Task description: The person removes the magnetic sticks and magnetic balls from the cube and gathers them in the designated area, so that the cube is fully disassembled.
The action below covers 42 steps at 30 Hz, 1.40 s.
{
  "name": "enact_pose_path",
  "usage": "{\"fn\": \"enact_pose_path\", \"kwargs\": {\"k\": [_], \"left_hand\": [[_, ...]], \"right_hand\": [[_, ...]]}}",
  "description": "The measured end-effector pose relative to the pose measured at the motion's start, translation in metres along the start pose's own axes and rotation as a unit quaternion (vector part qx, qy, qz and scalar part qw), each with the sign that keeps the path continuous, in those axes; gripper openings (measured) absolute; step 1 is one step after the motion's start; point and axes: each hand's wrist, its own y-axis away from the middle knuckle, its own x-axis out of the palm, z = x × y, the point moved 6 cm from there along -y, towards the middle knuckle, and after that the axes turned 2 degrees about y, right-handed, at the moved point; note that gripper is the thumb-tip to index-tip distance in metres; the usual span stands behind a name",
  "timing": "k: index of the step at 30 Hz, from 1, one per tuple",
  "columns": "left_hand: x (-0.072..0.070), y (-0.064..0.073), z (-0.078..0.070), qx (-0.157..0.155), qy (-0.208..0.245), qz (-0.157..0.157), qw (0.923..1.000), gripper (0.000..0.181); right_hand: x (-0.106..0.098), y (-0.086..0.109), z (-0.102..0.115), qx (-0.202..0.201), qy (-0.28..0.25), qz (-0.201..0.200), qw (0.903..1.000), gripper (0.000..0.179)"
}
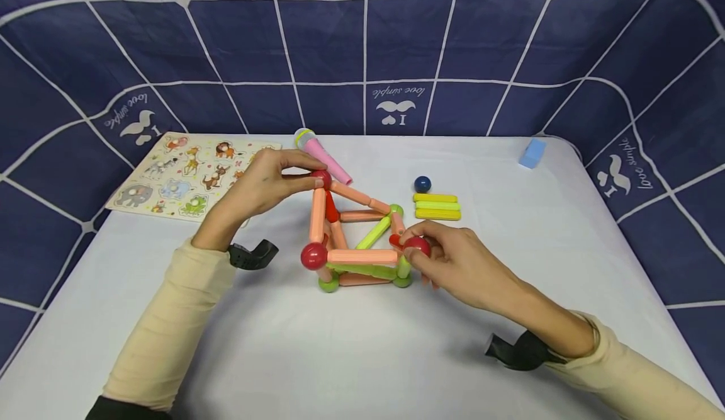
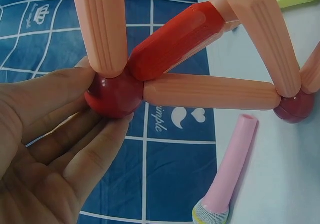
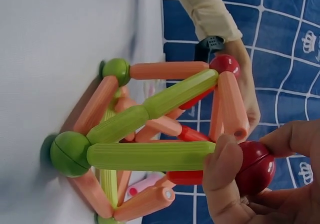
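Observation:
A frame of magnetic building sticks and balls stands on the white table, with green balls (image 1: pixel 328 283) at its base and red balls (image 1: pixel 314 256) higher up. My left hand (image 1: pixel 263 181) pinches the red ball (image 2: pixel 116 95) at the frame's far left corner, where orange sticks and a red stick meet. At the right side, my right hand (image 1: pixel 464 266) holds another red ball (image 3: pixel 256 168) between thumb and fingers. A light green stick (image 3: pixel 150 156) runs from a green ball (image 3: pixel 71 154) up to those fingers. Close by, an orange stick (image 3: pixel 233 107) shows a bare end.
An animal puzzle board (image 1: pixel 153 181) lies at the left. Behind the frame is a pink toy microphone (image 1: pixel 328 158). A dark blue ball (image 1: pixel 422 184) and several yellow sticks (image 1: pixel 437 206) lie right of it. A light blue block (image 1: pixel 532 153) sits at the far right.

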Motion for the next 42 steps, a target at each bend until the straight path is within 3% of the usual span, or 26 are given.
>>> {"fn": "enact_pose_path", "kwargs": {"k": [6,11,21,29,42], "left_hand": [[0.0,0.0,0.001,0.001,0.0,0.001,1.0,0.025],[0.0,0.0,0.002,-0.001,-0.003,-0.001,1.0,0.025],[0.0,0.001,0.003,-0.002,-0.002,0.0,1.0,0.026],[0.0,-0.001,0.001,-0.006,-0.001,0.001,1.0,0.026],[0.001,-0.001,0.003,-0.013,0.013,0.006,0.9998,0.025]], "right_hand": [[0.001,0.0,-0.003,0.037,-0.022,-0.007,0.999,0.026],[-0.001,0.001,-0.003,0.044,-0.018,-0.009,0.9989,0.025],[0.001,-0.001,-0.001,0.002,0.008,-0.012,0.9999,0.02],[0.0,-0.004,-0.002,-0.042,0.01,-0.01,0.999,0.028],[0.002,-0.01,0.005,-0.058,0.066,-0.06,0.9943,0.022]]}}
